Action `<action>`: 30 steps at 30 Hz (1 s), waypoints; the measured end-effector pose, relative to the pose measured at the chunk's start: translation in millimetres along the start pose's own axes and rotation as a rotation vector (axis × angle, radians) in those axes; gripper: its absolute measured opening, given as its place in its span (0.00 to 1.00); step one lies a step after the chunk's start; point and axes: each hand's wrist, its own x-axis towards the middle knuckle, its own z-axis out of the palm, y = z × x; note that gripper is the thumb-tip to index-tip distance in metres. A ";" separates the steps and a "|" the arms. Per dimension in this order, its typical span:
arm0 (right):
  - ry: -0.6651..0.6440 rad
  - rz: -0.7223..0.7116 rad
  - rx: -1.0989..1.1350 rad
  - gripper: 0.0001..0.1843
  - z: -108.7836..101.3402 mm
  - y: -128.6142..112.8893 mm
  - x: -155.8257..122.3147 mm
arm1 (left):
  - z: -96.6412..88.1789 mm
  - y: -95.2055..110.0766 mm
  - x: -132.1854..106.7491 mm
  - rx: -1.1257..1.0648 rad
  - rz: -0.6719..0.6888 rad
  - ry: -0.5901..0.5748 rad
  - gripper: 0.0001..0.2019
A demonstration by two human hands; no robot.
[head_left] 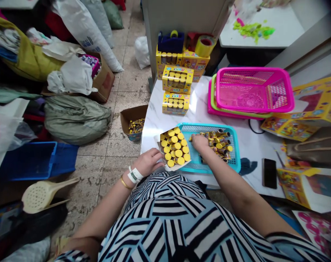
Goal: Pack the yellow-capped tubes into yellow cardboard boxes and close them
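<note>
My left hand [149, 162] rests with its fingers against the edge of a white card [157, 140]. On that card stands a tight block of upright tubes with yellow caps [174, 149]. My right hand [199, 142] reaches into a turquoise plastic basket [209, 126], its fingers down among loose gold-and-yellow tubes [220, 145] lying on their sides. The card overlaps the basket's left side. My fingers hide whatever lies directly under my right hand.
Stacked pink and green baskets [254, 90] stand on the marble-patterned table [252, 145]. Yellow boxes of tubes [177, 79] are stacked behind. A black phone [269, 173] lies at right. A floor carton of tubes [135, 122] sits below the table's left edge, among bags.
</note>
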 end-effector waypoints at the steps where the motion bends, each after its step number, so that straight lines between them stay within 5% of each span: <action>1: -0.001 -0.011 -0.006 0.15 -1.1 2.0 -3.5 | 0.8 0.5 0.3 0.002 -0.001 -0.005 0.13; 5: 0.269 -0.107 0.183 0.17 -29.6 11.6 -37.6 | 4.6 2.4 -2.1 0.017 0.001 0.034 0.13; 8: 0.523 -0.326 0.514 0.22 -58.1 2.9 -84.2 | 6.6 7.0 -2.8 0.045 0.008 0.075 0.12; 13: 0.527 -0.744 0.550 0.19 -55.2 -40.9 -145.0 | 9.1 13.3 1.8 0.074 0.023 0.088 0.10; 17: 0.482 -0.846 0.409 0.16 -34.3 -50.5 -149.8 | 10.0 11.9 5.0 0.085 0.042 0.065 0.09; 20: 0.546 -0.779 0.443 0.09 -33.4 -28.4 -130.4 | 9.9 11.0 5.6 0.092 0.047 0.058 0.09; 22: 0.574 -0.554 0.414 0.10 -34.4 -6.1 -106.0 | 9.6 11.2 6.0 0.100 0.047 0.060 0.09; 25: 0.341 -0.203 0.102 0.15 -26.1 23.1 -66.3 | 8.6 12.1 7.5 0.106 0.057 0.069 0.10; 27: 0.147 -0.157 -0.063 0.16 -13.2 32.5 -50.3 | 7.9 12.4 8.5 0.106 0.063 0.073 0.10; 30: 0.053 -0.206 -0.094 0.12 7.5 32.0 -47.5 | 7.8 11.4 8.2 0.111 0.059 0.073 0.10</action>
